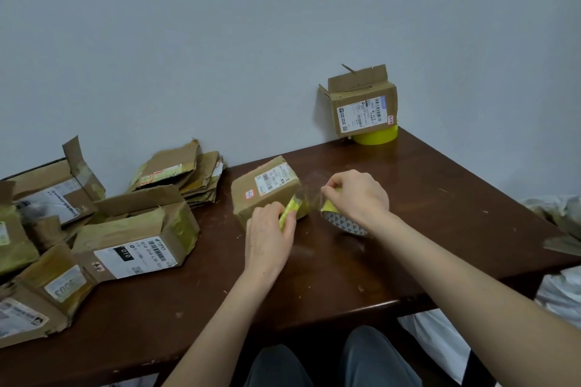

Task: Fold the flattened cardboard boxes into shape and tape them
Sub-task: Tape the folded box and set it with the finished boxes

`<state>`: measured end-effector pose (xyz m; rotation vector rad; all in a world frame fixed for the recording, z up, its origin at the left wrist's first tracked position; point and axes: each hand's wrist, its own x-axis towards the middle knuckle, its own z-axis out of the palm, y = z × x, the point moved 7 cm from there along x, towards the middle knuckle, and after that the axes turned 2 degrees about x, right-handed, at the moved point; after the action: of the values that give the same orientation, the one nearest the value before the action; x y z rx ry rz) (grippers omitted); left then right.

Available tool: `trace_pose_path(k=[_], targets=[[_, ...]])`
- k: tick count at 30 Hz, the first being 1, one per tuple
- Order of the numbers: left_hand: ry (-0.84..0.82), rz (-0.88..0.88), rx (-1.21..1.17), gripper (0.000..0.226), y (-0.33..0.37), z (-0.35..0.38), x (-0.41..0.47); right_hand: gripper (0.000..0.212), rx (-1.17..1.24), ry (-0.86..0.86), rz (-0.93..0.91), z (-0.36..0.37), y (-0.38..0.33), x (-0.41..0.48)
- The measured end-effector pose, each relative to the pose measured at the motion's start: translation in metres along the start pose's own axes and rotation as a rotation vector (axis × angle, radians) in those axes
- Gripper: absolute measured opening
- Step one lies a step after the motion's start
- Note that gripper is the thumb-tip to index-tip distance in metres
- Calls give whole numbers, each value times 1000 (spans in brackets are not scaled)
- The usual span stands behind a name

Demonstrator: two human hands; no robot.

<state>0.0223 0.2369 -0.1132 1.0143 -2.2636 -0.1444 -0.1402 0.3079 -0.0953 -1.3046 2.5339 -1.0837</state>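
Observation:
A small folded cardboard box (265, 187) with a white label sits on the dark wooden table (408, 214) in the middle. My left hand (268, 234) holds a yellow-green cutter (290, 209) against the box's near right corner. My right hand (358, 198) grips a roll of tape (344, 223) just right of the box. A clear strip of tape (311, 198) stretches from the roll to the box.
A stack of flattened boxes (185, 176) lies at the back left. Several shaped boxes (135, 239) crowd the table's left side. Against the wall at the back right, another box (361, 107) sits on a yellow tape roll (375, 137). Plastic bags (559, 220) lie off the right edge.

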Motion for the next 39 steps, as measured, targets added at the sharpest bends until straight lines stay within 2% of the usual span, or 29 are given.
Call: trace_pose_path(k=[5,10,12,16,19,24,27,29,31,33,36,39], targets=[[-20,38,-165,18,15,9,2,18,-101,-23,-12,-2,-1,8],[-107,-22,-72,24,8,33,20,17,-195,-24,-7,-5,2,13],[-46,3,-77,23,0,32,19,18,-205,-25,7,-8,6,17],[202,133,-48,33,10,9,29,15,-194,-79,12,-4,7,27],[217,15,-57,28,-5,0,49,13,-90,-128,46,4,5,32],[163,-167,-263,24,-53,2,50,14,-26,-163,29,16,-5,42],[135,-267,-352,26,-75,-1,51,15,197,-280,-52,39,-25,40],[163,-297,-314,27,-89,-13,54,13,347,-367,-103,55,-41,34],[258,-234,-197,23,-93,-32,54,11,387,-416,-148,64,-52,31],[304,-162,-185,18,-84,-41,48,12,327,-385,-172,64,-55,34],[190,-86,-282,17,-57,-18,37,18,219,-314,-193,63,-55,36],[105,-70,-373,26,-48,9,32,20,137,-304,-188,62,-54,34]])
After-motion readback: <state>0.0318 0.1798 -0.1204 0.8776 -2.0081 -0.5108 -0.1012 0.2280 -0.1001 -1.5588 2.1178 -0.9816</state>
